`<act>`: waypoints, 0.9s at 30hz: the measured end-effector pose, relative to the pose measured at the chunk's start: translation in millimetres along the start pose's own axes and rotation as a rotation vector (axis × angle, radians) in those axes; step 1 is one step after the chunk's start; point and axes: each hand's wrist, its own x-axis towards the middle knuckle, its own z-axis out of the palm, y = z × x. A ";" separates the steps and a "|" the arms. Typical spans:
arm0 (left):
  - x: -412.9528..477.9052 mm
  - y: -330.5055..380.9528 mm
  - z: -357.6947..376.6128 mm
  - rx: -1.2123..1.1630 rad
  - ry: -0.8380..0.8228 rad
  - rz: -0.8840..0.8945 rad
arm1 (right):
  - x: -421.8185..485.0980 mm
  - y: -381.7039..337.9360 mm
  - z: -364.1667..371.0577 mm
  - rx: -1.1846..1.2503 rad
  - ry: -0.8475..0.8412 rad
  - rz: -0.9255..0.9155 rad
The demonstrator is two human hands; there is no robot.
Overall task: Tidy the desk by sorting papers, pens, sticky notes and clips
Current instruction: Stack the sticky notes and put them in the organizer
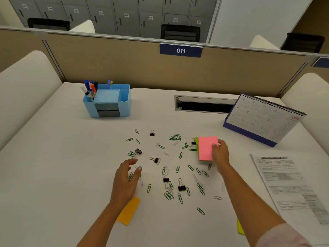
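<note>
My right hand point(220, 154) grips a stack of sticky notes point(206, 147), pink on top with green beneath, just above the desk. My left hand point(125, 180) hovers with fingers spread and loosely curved over green paper clips point(131, 174), holding nothing that I can see. Several green and white paper clips point(179, 168) and several black binder clips point(181, 187) lie scattered across the middle of the white desk. An orange sticky pad point(129, 211) lies partly under my left wrist. A yellow pad point(240, 228) peeks out beside my right forearm. Printed papers point(288, 186) lie at the right.
A blue desk organiser point(108, 100) with several pens point(90, 87) in its left compartment stands at the back left. A spiral desk calendar point(263, 118) stands at the back right, by a cable slot point(204, 104). A beige partition closes the far edge.
</note>
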 end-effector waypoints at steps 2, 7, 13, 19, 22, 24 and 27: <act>-2.4 -6.1 -12.2 0.105 -0.020 0.048 | 11.4 0.3 -0.1 -0.051 0.005 0.013; -2.7 -13.4 -36.7 0.182 -0.031 0.067 | 29.8 -0.1 5.0 -0.193 -0.027 -0.013; -7.9 -19.9 -56.2 0.235 0.023 0.030 | 38.3 -7.2 14.5 -0.509 -0.111 0.014; -7.3 -30.0 -66.4 0.303 0.030 -0.055 | 37.8 -16.7 23.6 -0.599 -0.127 0.080; -5.5 -30.3 -67.8 0.306 0.034 -0.106 | 39.4 -21.8 26.1 -0.619 -0.150 0.151; -6.1 -30.0 -66.5 0.330 0.031 -0.134 | 40.9 -20.8 26.8 -0.590 -0.144 0.178; -10.0 -27.3 -61.9 0.367 0.045 -0.199 | 42.1 -17.7 26.2 -0.547 -0.131 0.185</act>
